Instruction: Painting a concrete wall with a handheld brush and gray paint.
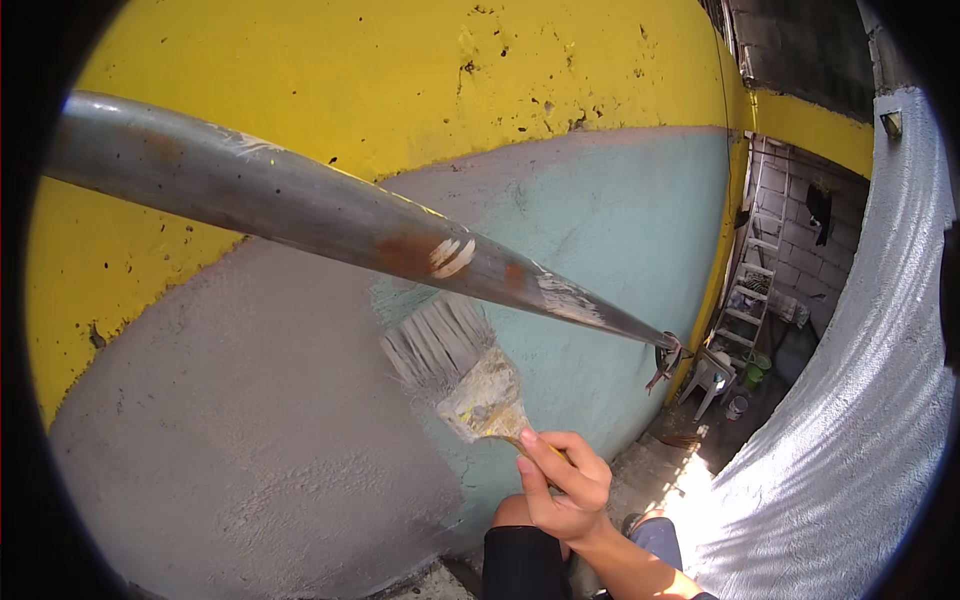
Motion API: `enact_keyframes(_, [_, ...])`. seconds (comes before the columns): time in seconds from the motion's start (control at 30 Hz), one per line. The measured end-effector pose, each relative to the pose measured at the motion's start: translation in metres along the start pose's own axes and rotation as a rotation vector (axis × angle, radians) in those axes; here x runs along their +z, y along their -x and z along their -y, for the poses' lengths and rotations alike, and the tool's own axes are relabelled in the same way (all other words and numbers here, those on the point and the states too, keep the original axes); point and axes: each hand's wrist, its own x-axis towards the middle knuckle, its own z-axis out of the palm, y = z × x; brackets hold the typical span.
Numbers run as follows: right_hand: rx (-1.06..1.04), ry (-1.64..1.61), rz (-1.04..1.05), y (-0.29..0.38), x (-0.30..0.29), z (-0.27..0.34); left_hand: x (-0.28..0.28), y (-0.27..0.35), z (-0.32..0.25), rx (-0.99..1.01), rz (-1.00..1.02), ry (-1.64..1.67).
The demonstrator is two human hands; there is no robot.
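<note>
My right hand (564,484) grips the handle of a wide paintbrush (487,397) between thumb and fingers. The brush's metal ferrule is crusted with dried paint, and its bristles are coated grey. The bristle tips point up and left, at the border between grey paint (262,390) and pale blue-green paint (622,217) on the wall. Whether they touch the wall cannot be told. Yellow paint (405,60) covers the wall's upper part. My left hand is out of view.
A metal pipe (337,217) with rust and paint marks crosses diagonally above the brush. At the right are a textured light wall (847,360), a ladder (755,281), a white plastic stool (709,376), a green bucket (757,367) and a small pail (736,407). My knees are below.
</note>
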Motion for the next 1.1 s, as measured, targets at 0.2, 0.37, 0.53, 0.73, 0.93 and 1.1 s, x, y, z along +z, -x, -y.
enact_keyframes(0.2, [-0.029, -0.025, -0.241, -0.032, 0.032, -0.01, 0.001, 0.008, 0.01, -0.02, 0.007, 0.016])
enact_keyframes(0.37, [-0.111, 0.042, -0.256, -0.059, 0.033, -0.016, 0.002, 0.003, 0.006, 0.038, 0.014, 0.002])
enact_keyframes(0.53, [-0.047, 0.114, -0.311, -0.072, 0.037, -0.019, 0.002, 0.002, 0.007, 0.012, 0.015, 0.0])
enact_keyframes(0.73, [0.015, 0.105, -0.315, -0.075, 0.044, 0.001, -0.002, 0.0, -0.01, -0.074, 0.04, 0.016])
enact_keyframes(0.93, [-0.147, 0.123, -0.172, -0.083, 0.025, -0.004, -0.002, 0.002, -0.005, -0.104, 0.028, 0.006])
enact_keyframes(1.1, [-0.298, 0.118, -0.111, -0.081, 0.02, -0.01, -0.001, 0.002, -0.004, -0.042, 0.032, -0.019])
